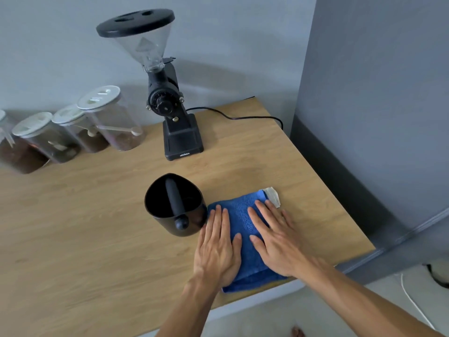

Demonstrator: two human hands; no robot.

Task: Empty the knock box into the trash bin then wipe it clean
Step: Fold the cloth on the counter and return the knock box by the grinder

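I see both hands lying flat, fingers spread and gripping nothing, on a folded blue cloth [245,229] near the front edge of the tabletop [97,227]. My left hand [217,249] presses its left side, my right hand [277,239] its right. The black knock box [176,204] stands upright just left of the cloth, touching it. A coffee grinder [170,103] stands behind.
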